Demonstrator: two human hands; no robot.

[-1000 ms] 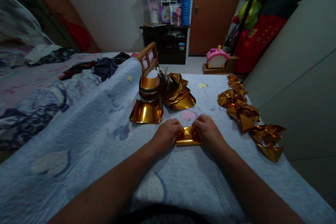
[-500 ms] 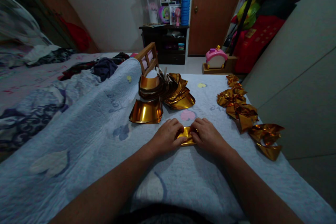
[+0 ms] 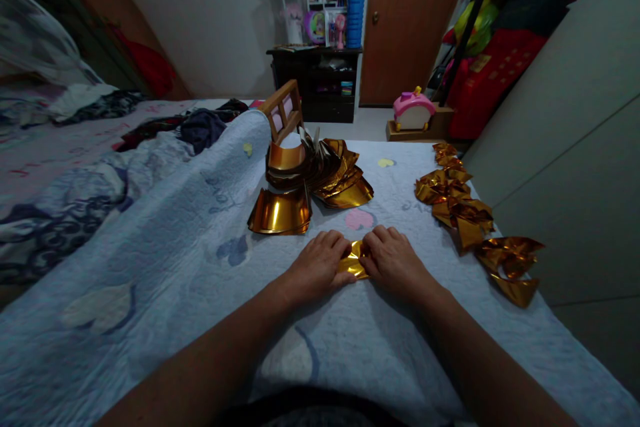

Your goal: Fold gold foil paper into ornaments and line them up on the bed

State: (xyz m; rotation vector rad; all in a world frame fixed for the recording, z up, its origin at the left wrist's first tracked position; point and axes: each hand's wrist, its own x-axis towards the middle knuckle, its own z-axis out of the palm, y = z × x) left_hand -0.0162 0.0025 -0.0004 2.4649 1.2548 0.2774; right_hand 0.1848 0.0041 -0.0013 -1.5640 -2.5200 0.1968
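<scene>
A small sheet of gold foil paper (image 3: 355,260) lies on the light blue quilt (image 3: 210,360), partly covered by both hands. My left hand (image 3: 323,259) grips its left end, fingers curled over the far side and thumb at the near side. On the right end, my right hand (image 3: 390,255) is closed in the same way, its thumb resting on the foil. Beyond the left hand sits a fanned stack of gold foil sheets (image 3: 280,210). Several folded gold foil pieces (image 3: 463,213) lie in a row along the right edge of the quilt.
A wooden bed rail (image 3: 283,107) stands behind the stack. Crumpled clothes (image 3: 200,130) lie on the bed at left. A pale cabinet (image 3: 575,167) borders the right side. Farther back are a pink toy (image 3: 413,110), a dark shelf unit (image 3: 315,93) and a wooden door (image 3: 407,33).
The thumbs have shifted slightly on the foil, and its middle now shows creased and more uncovered toward the near edge. Both hands stay in nearly the same place.
</scene>
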